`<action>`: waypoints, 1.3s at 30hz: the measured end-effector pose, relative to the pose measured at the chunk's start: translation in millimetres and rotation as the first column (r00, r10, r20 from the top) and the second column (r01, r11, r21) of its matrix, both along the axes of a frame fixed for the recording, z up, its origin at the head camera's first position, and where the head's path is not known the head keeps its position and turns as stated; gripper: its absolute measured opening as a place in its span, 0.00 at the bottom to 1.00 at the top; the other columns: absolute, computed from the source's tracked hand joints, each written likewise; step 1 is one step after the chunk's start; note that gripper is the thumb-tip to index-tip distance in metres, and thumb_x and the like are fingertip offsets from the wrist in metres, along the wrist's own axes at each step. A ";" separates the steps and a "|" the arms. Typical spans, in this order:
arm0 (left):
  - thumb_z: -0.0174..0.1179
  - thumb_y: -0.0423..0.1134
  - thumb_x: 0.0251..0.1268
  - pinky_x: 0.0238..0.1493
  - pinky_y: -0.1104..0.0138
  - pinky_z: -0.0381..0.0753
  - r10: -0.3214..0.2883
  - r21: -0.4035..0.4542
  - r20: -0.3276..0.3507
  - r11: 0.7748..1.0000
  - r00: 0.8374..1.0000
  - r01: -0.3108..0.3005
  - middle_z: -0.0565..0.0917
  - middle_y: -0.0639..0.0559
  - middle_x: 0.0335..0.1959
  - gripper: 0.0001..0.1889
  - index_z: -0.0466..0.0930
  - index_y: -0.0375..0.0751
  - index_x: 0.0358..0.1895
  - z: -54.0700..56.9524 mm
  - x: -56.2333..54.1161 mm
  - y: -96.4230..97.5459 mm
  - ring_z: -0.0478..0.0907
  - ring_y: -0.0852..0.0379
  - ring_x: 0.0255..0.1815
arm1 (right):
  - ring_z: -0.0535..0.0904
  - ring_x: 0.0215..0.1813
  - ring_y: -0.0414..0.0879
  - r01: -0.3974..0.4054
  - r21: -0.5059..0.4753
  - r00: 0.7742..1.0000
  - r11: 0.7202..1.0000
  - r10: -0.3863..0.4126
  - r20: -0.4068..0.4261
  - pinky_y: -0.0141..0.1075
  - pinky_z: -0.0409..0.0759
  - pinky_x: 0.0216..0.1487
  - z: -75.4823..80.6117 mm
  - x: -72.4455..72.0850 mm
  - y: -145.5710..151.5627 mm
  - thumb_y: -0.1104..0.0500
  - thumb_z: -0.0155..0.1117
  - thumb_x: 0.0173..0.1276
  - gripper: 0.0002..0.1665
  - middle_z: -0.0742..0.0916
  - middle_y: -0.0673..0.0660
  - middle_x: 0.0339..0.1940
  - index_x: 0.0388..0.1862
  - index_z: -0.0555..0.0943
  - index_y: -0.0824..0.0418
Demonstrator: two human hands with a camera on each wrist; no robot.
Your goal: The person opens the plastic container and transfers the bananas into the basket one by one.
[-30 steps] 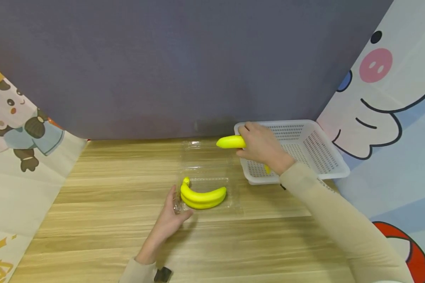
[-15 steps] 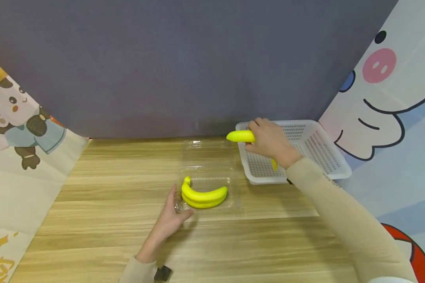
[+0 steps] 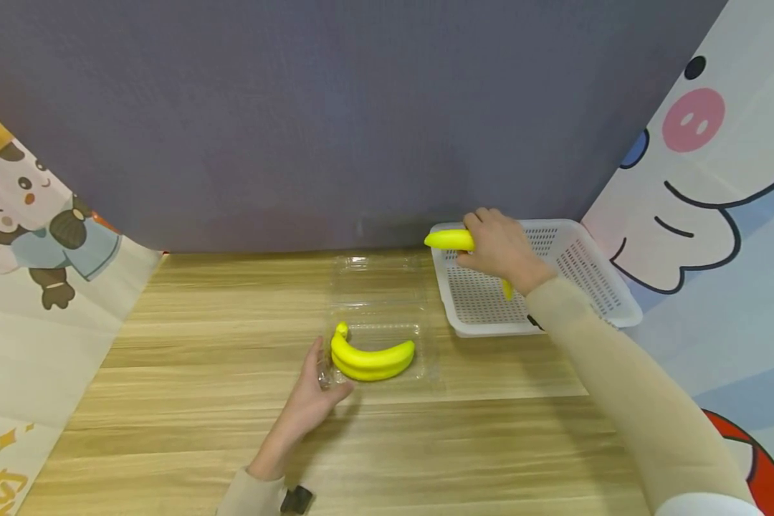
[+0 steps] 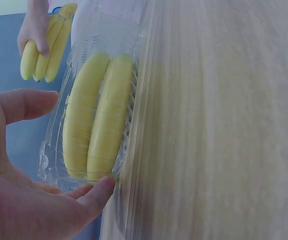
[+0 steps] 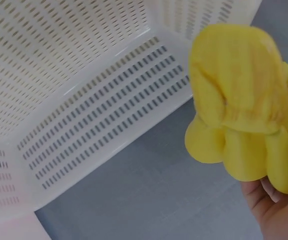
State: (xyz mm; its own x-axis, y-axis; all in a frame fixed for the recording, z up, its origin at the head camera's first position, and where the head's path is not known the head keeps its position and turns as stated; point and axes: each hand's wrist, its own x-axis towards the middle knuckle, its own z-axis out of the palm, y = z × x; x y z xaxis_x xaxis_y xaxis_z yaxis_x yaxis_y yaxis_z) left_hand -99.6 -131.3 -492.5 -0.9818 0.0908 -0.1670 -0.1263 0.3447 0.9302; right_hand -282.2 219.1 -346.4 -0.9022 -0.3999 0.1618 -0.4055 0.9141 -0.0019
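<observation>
One banana bunch (image 3: 369,364) lies in the unclosed box (image 3: 387,334), left hand (image 3: 311,398) loose at its left edge, right hand (image 3: 502,247) gripping another bunch (image 3: 449,240) over the basket (image 3: 484,330).

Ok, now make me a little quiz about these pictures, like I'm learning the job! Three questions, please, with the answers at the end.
1. Pick one: which hand is nearer the white basket? A) left B) right
2. Fill the gap: the left wrist view shows ___ bananas lying in the clear container.
3. True or false: the container is closed.

Key:
1. B, the right hand, which holds a banana bunch.
2. Two.
3. False: its lid is open.
</observation>
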 end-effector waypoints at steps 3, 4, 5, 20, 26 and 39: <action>0.72 0.41 0.59 0.71 0.33 0.56 0.000 -0.001 0.000 1.000 1.000 0.000 0.54 0.31 0.79 0.57 0.38 0.41 0.83 0.4 -0.2 0.4 0.54 0.29 0.77 | 0.74 0.43 0.55 0.008 -0.002 1.000 1.000 -0.008 -0.008 0.48 0.78 0.44 0.3 -3.1 5.4 0.47 0.69 0.60 0.29 0.79 0.59 0.43 0.52 0.75 0.65; 0.72 0.41 0.59 0.71 0.32 0.56 0.000 -0.002 0.001 1.000 1.000 0.000 0.54 0.31 0.79 0.57 0.38 0.41 0.83 0.8 0.0 0.5 0.54 0.29 0.77 | 0.73 0.42 0.55 0.012 -0.003 1.000 1.000 -0.012 -0.007 0.48 0.78 0.43 0.2 -4.1 7.4 0.47 0.69 0.60 0.29 0.79 0.59 0.42 0.52 0.75 0.65; 0.72 0.41 0.59 0.71 0.32 0.56 0.000 -0.003 0.002 1.000 1.000 0.000 0.54 0.31 0.79 0.57 0.38 0.42 0.83 1.0 0.3 0.6 0.55 0.29 0.77 | 0.73 0.43 0.55 0.014 -0.003 1.000 1.000 -0.014 -0.005 0.48 0.78 0.43 0.4 -4.7 9.1 0.47 0.69 0.60 0.29 0.79 0.59 0.43 0.52 0.75 0.65; 0.71 0.41 0.60 0.70 0.32 0.57 -0.001 -0.013 0.000 1.000 1.000 0.001 0.53 0.30 0.79 0.56 0.38 0.42 0.83 0.8 0.4 0.9 0.54 0.28 0.77 | 0.72 0.43 0.56 0.097 -0.003 0.994 0.995 -0.096 0.055 0.48 0.75 0.42 -13.7 -16.2 37.8 0.46 0.67 0.62 0.29 0.78 0.61 0.43 0.52 0.74 0.66; 0.72 0.42 0.59 0.71 0.32 0.58 0.006 -0.017 0.005 1.000 1.000 -0.006 0.54 0.30 0.79 0.57 0.38 0.42 0.83 1.5 0.5 0.8 0.54 0.29 0.77 | 0.72 0.44 0.56 0.146 -0.010 0.985 0.989 -0.145 0.096 0.50 0.76 0.45 -23.3 -18.1 47.8 0.47 0.67 0.63 0.29 0.78 0.62 0.44 0.53 0.73 0.66; 0.72 0.41 0.60 0.70 0.32 0.60 0.008 -0.024 0.001 1.000 1.000 -0.008 0.54 0.30 0.79 0.57 0.38 0.41 0.83 1.6 1.8 0.5 0.56 0.28 0.76 | 0.73 0.44 0.57 0.158 -0.005 0.977 0.987 -0.155 0.145 0.51 0.76 0.46 -42.7 -15.5 76.5 0.49 0.67 0.65 0.29 0.78 0.63 0.43 0.56 0.72 0.67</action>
State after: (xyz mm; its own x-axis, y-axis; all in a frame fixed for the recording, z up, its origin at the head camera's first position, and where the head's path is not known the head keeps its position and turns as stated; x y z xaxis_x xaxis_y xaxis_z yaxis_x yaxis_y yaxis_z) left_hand -97.8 -130.8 -491.0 -0.9823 0.0786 -0.1700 -0.1303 0.3655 0.9216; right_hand -297.6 295.6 -389.1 -0.9677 -0.2500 0.0318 -0.2516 0.9656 -0.0656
